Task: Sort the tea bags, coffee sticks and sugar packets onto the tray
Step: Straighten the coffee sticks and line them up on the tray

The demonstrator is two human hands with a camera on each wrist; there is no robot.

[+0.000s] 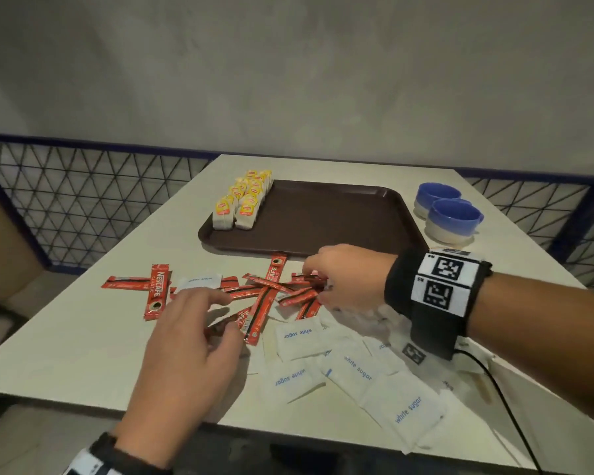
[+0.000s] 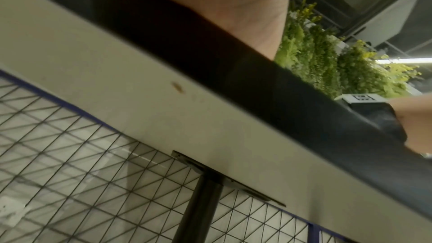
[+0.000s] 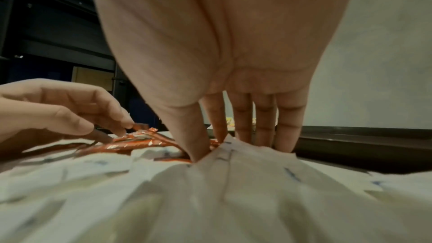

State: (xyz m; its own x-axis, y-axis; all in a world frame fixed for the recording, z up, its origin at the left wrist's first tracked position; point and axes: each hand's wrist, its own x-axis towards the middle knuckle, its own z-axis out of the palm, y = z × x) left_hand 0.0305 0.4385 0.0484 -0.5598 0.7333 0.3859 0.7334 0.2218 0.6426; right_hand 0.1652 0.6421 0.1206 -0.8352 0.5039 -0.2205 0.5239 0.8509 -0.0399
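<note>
A brown tray (image 1: pixel 340 221) lies at the far middle of the table, with yellow-tagged tea bags (image 1: pixel 244 204) lined up in its left far corner. Red coffee sticks (image 1: pixel 261 293) lie scattered in front of the tray, and white sugar packets (image 1: pixel 350 368) spread out near the front right. My right hand (image 1: pixel 314 282) reaches down into the sticks; thumb and index pinch red coffee sticks (image 3: pixel 217 143) at the edge of the sugar packets (image 3: pixel 233 182). My left hand (image 1: pixel 228 317) hovers over the sticks' left side, thumb and fingers (image 3: pixel 124 123) closing on one coffee stick (image 1: pixel 218 328).
Two blue-and-white cups (image 1: pixel 453 217) stand right of the tray. A wire mesh fence (image 1: pixel 83 200) runs behind and left of the table. A black cable (image 1: pixel 508 406) trails off my right wrist over the table's front edge (image 1: pixel 288 437).
</note>
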